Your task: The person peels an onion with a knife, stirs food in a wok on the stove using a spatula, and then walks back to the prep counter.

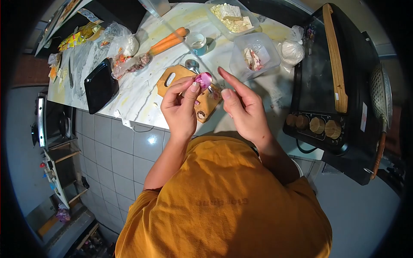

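Left hand [180, 104] pinches a purple onion [204, 79], grip closed (peeling looks mostly done); right hand [247, 107], grip parted, seems empty. Carrots [169, 42] on the bench [142, 92] look uncut.

bright light falls on the marble surface [137, 86], with shadow past the right hand [248, 107] toward the surface's right edge and a broad dark patch on the orange shirt [219, 189]. white glare spots the floor tiles [122, 148] just off the front edge. wide-lens distortion bows the outer parts; the view's corners go black.
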A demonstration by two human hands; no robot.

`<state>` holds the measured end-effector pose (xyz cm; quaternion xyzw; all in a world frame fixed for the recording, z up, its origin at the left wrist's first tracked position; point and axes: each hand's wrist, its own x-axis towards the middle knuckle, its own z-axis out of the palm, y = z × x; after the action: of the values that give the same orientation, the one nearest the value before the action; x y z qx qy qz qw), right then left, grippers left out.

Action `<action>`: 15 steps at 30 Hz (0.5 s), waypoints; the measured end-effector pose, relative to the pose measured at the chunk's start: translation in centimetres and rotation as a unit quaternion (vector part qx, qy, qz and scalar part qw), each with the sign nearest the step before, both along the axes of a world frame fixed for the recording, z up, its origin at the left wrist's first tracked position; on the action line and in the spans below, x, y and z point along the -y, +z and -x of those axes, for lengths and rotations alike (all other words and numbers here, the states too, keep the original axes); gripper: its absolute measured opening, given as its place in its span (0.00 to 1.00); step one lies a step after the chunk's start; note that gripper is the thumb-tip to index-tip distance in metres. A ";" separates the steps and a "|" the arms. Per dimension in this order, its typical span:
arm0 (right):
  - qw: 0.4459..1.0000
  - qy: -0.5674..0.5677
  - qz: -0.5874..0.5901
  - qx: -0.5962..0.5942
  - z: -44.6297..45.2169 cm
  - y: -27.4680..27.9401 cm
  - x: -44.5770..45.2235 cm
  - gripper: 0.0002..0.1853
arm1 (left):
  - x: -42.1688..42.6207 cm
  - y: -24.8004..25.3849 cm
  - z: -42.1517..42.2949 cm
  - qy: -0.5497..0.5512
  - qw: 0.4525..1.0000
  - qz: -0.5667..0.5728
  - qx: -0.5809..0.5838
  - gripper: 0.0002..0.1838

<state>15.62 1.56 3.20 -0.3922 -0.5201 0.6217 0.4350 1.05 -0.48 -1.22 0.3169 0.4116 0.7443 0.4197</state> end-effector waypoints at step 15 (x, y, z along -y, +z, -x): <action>0.992 0.061 -0.096 0.058 -0.4 0.3 -0.3 0.19 | 0.3 -0.3 1.2 -0.032 0.999 0.005 -0.031 0.06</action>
<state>16.05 1.89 3.50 -0.3512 -0.6245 0.5709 0.4008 -0.12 -0.74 -1.50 0.3504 0.4177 0.7182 0.4323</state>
